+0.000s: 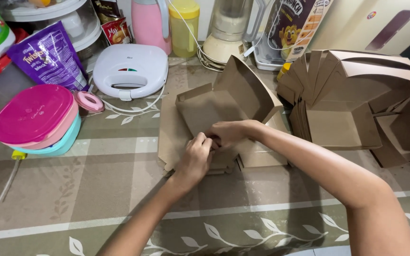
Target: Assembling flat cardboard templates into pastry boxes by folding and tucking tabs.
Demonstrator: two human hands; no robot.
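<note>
A partly folded brown cardboard box (224,102) lies in the middle of the table on top of a few flat brown cardboard blanks (169,132). Its lid flap stands tilted up at the back. My left hand (194,159) pinches the near edge of the box, fingers closed on the cardboard. My right hand (228,133) meets it from the right and grips the same near edge, fingertips hidden against the left hand.
Folded brown boxes (352,90) are nested in a stack at the right. At the left stand stacked pink and teal lidded containers (36,118), a white sandwich maker (130,70) with its cord, and a purple snack bag (48,57). A blender, jars and a cereal box line the back.
</note>
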